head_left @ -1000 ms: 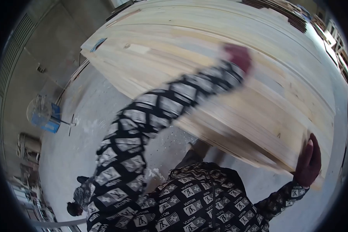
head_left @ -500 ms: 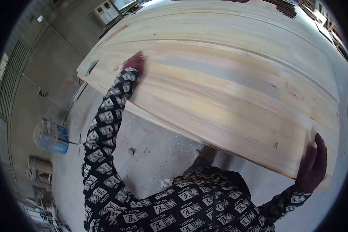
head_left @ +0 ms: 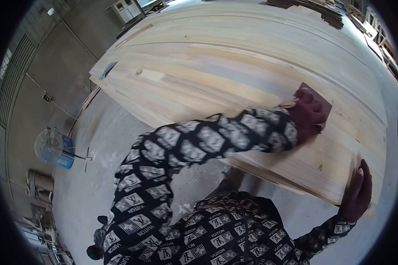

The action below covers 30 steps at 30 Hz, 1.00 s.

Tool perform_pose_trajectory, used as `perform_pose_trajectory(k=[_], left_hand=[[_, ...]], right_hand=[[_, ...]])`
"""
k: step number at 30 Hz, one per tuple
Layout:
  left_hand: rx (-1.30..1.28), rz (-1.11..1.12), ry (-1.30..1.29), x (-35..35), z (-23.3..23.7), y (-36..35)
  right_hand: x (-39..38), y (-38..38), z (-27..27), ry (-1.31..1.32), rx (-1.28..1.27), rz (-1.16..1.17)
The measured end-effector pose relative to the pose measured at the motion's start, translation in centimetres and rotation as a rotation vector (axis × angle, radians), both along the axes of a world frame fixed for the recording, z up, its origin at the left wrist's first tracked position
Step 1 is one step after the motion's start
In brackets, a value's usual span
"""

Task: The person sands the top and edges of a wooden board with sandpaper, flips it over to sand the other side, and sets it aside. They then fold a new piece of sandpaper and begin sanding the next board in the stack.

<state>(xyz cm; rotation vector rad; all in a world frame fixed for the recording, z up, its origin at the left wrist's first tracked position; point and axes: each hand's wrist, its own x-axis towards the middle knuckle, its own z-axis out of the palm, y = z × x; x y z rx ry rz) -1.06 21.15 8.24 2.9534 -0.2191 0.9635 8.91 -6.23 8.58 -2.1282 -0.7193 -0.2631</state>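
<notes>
The wood panel [head_left: 234, 57] occupies most of the view and lies flat at working height; seams run along its length. Below it extends the grey floor [head_left: 88, 190]. The wall [head_left: 70, 57] stands at the left, beyond the floor. A black-and-white patterned sleeve [head_left: 203, 137] covers the left arm, which reaches across the near part of the panel toward the right. Dark boards [head_left: 331, 18] are stacked beyond the panel's far right side. A blue object [head_left: 64, 152] with a round guard stands near the wall; its type is too small to tell.

Both hands wear dark red gloves. The left hand [head_left: 310, 114] is palm down, fingers bent and closed over a brown sheet. The right hand [head_left: 356, 194] lies at the panel's near right corner, fingers extended and close together; contact beneath the palm is hidden. The brown sheet [head_left: 325, 105] is on the right part of the panel, one corner exposed beyond the fingers. A blue strip [head_left: 107, 70] rests near the panel's left end. A small dark knot [head_left: 320, 168] marks the wood between the hands, nearer the right hand.
</notes>
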Motion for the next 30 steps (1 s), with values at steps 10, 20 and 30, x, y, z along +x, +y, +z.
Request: perform_pose_trajectory(k=[10,20,30], left_hand=[[-0.179,0.879,-0.013,-21.2,-1.3,27.3],[0.16,0.427,-0.01,4.5,-5.3,6.2],[-0.229,0.35,0.131,-12.9,-0.4,11.1]], right_hand=[[0.7,-0.8,-0.1,-0.001,0.068,-0.018],[0.1,-0.2,-0.1,-0.023,0.015,0.021],[-0.1,-0.3,0.5,-0.091,0.032,0.041]])
